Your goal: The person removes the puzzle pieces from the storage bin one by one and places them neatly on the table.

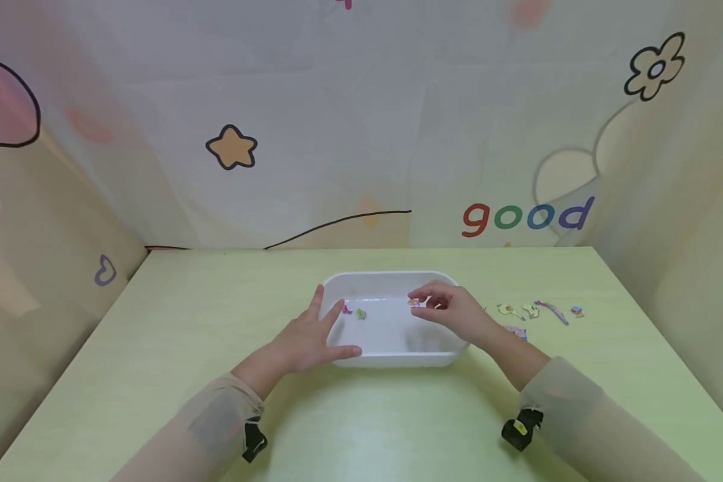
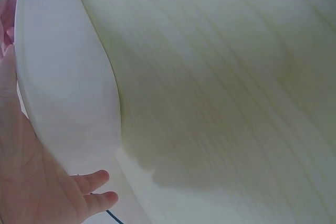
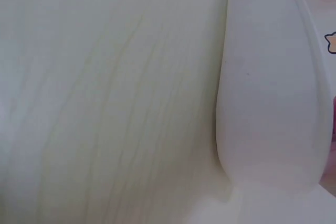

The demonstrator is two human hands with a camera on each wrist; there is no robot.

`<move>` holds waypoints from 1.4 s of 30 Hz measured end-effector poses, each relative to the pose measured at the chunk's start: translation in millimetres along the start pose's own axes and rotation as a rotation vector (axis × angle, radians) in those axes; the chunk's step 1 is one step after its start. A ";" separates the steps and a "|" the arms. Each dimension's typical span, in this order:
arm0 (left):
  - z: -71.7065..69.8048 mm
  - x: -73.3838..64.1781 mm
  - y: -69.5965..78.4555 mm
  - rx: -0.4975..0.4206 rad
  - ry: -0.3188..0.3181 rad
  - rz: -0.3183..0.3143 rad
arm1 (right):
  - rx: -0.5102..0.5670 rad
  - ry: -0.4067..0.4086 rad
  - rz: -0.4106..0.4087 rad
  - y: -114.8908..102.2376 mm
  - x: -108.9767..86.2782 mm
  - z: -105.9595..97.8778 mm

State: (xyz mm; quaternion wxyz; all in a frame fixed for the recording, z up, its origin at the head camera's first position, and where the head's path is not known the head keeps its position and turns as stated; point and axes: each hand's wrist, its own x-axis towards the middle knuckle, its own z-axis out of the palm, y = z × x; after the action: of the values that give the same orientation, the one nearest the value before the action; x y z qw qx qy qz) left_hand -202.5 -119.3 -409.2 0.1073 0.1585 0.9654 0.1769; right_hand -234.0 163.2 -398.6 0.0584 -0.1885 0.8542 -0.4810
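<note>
A white rectangular plastic tray (image 1: 391,360) stands on the table. At its left end my left hand (image 1: 304,340) rests with fingers spread, the thumb along the front rim. Over the tray's right half, my right hand (image 1: 454,311) pinches a small colorful flat piece (image 1: 414,302) between thumb and fingertips; its exact kind is too small to tell. Inside, towards the left, lie a small pink piece (image 1: 346,310) and a small green one (image 1: 361,314). In the left wrist view the left palm (image 2: 37,187) is beside the tray's outer wall (image 2: 73,77).
Right of the tray lie several small flat cutouts: pale ones (image 1: 509,310), a long purple-blue strip (image 1: 552,312), a small multicolored one (image 1: 577,311) and a purple one (image 1: 518,332), partly behind the right wrist. A printed cloth (image 1: 337,134) hangs behind the pale table (image 1: 361,422).
</note>
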 end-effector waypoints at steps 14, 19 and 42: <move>2.1 0.4 -1.0 0.009 0.002 0.011 | -0.031 0.052 0.053 15.5 -23.8 -25.1; 2.6 0.5 -1.5 0.010 0.005 0.010 | -0.037 0.061 0.069 18.8 -31.7 -33.0; 2.8 2.2 -3.0 -0.006 0.001 -0.003 | -0.120 0.128 0.161 41.5 -58.4 -65.0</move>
State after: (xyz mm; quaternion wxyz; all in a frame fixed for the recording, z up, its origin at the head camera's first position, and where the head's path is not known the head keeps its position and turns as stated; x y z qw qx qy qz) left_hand -204.6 -120.4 -413.2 0.1074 0.1566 0.9652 0.1799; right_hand -209.5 256.7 -403.9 0.0310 -0.0916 0.8958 -0.4339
